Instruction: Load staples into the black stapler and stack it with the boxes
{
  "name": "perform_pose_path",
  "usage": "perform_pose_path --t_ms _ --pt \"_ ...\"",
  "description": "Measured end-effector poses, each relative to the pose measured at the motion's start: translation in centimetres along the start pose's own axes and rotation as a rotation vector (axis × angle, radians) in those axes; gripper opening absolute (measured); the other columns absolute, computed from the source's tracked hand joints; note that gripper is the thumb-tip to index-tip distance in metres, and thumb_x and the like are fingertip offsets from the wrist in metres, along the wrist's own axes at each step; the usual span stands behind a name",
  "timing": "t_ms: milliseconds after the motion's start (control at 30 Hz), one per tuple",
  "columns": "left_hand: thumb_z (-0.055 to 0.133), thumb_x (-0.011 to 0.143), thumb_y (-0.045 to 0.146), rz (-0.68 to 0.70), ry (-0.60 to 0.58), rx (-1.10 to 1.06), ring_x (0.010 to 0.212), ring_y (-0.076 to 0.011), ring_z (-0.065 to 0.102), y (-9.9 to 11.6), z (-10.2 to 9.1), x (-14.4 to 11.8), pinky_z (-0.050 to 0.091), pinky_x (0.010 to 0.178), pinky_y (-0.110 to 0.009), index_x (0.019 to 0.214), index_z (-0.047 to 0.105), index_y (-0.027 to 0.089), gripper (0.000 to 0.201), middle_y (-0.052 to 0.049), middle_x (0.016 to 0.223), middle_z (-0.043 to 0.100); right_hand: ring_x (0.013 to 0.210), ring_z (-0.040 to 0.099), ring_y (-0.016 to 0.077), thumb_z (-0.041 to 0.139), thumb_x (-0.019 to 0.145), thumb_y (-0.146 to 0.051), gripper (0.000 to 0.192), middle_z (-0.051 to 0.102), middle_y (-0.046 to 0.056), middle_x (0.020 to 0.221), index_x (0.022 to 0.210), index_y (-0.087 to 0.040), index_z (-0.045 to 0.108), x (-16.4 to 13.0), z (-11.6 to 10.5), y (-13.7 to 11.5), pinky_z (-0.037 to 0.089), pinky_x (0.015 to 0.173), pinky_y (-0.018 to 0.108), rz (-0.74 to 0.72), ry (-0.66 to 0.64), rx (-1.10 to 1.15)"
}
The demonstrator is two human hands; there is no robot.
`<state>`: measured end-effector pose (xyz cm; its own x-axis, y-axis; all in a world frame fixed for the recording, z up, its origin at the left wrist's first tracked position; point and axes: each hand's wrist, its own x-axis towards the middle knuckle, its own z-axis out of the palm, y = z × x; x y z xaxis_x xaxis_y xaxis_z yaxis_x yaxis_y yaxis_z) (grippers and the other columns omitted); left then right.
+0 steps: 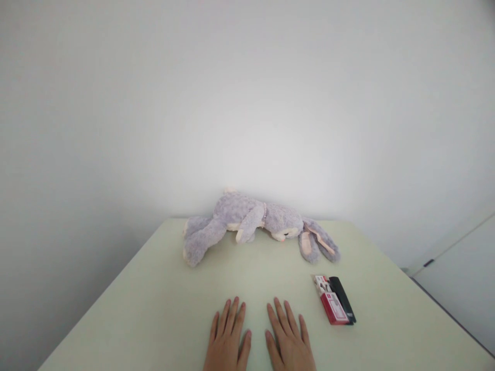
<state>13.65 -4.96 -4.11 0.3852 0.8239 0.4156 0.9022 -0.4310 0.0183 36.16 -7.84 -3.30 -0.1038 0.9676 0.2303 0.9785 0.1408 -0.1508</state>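
Observation:
My left hand [227,338] and my right hand [288,340] lie flat, palms down, side by side on the pale table [135,299] near its front edge. Both hold nothing and their fingers are slightly apart. To the right of my right hand lies a red and white packet [330,300] with a black flat object [343,300] along its right side. A grey plush rabbit [251,221] lies on its side at the far end of the table, its long ears pointing right.
A plain white wall rises behind the table. A white cabinet [460,288] with a dark handle stands at the right, beyond the table's right edge.

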Motion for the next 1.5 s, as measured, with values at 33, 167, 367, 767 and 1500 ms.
perform_pose_path --t_ms 33,167,367,767,1500 --pt "0.045 0.101 0.039 -0.002 -0.002 -0.002 0.15 -0.0257 0.037 0.0 0.0 0.0 0.038 0.115 -0.047 0.162 0.019 0.032 0.067 0.0 0.165 0.035 0.15 0.035 0.0339 0.035 0.103 -0.052 0.06 0.027 -0.003 0.164 0.159 -0.041 0.016 0.0 0.0 0.0 0.035 0.115 0.065 0.003 -0.006 0.003" --pt "0.044 0.101 0.039 0.001 -0.016 0.007 0.15 -0.0252 0.036 0.0 -0.2 0.1 0.038 0.115 -0.047 0.162 0.018 0.031 0.067 0.0 0.165 0.033 0.149 0.035 0.0341 0.036 0.103 -0.052 0.059 0.027 -0.003 0.163 0.159 -0.04 0.018 0.0 0.4 0.0 0.034 0.116 0.066 0.013 -0.003 0.0" --pt "0.044 0.101 0.039 -0.005 -0.021 0.02 0.15 -0.025 0.037 -0.1 0.2 0.0 0.036 0.116 -0.046 0.162 0.019 0.032 0.066 0.0 0.165 0.034 0.148 0.038 0.0338 0.035 0.103 -0.054 0.059 0.029 -0.003 0.163 0.159 -0.041 0.019 -0.1 0.7 0.1 0.037 0.115 0.064 -0.001 0.024 -0.024" --pt "0.046 0.1 0.039 0.004 0.009 0.013 0.149 -0.0249 0.038 -0.1 0.1 0.1 0.036 0.115 -0.045 0.161 0.022 0.032 0.066 0.0 0.164 0.038 0.145 0.044 0.0338 0.036 0.103 -0.051 0.06 0.033 -0.002 0.162 0.159 -0.04 0.02 0.0 0.7 0.2 0.04 0.111 0.061 -0.02 0.085 -0.057" --pt "0.048 0.098 0.043 0.024 0.056 0.086 0.144 -0.0224 0.045 -0.7 1.3 -0.1 0.036 0.114 -0.039 0.159 0.028 0.036 0.065 0.003 0.158 0.047 0.141 0.048 0.0382 0.038 0.101 -0.053 0.063 0.042 0.002 0.158 0.159 -0.042 0.014 -0.1 3.1 -1.1 0.029 0.115 0.068 0.099 0.172 -0.015"
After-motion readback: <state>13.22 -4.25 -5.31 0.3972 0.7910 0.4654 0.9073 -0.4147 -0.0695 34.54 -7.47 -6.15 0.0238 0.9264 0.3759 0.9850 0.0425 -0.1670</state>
